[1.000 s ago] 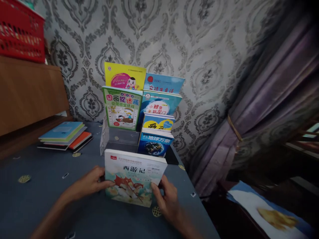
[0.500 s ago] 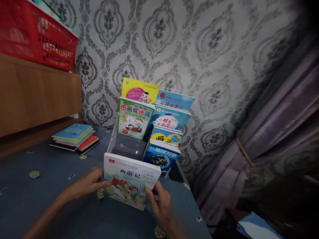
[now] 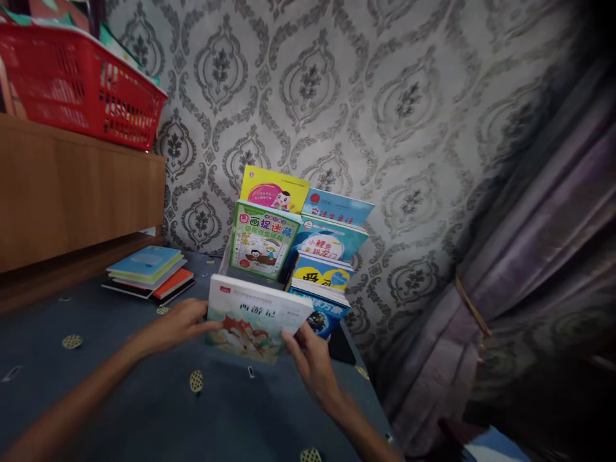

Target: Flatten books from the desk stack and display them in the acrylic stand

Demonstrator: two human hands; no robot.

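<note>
Between my two hands is a picture book (image 3: 250, 327) with a pale cover, a red figure and large dark characters, its front facing me. My left hand (image 3: 187, 323) grips its left edge, thumb across the cover. The right edge is pinched by my right hand (image 3: 310, 353), thumb in front. Just behind it stands a clear bookstand (image 3: 224, 263), mostly hidden. In its left column are a green book (image 3: 262, 244) and a yellow book (image 3: 274, 187). Several blue-toned books, among them a globe-covered book (image 3: 325, 314), fill the right column.
A stack of books (image 3: 149, 266) lies at the left on the dark patterned tabletop (image 3: 144, 398). Above it, a red basket (image 3: 86, 90) sits on a wooden cabinet (image 3: 81, 192). A dark flat object (image 3: 342, 345) is by the stand's right side. A tied curtain (image 3: 447, 359) hangs at right.
Both hands have raised the picture book and carried it away from me, nearer the stand, so it covers the gap in front of the green book. The view has shifted slightly.
</note>
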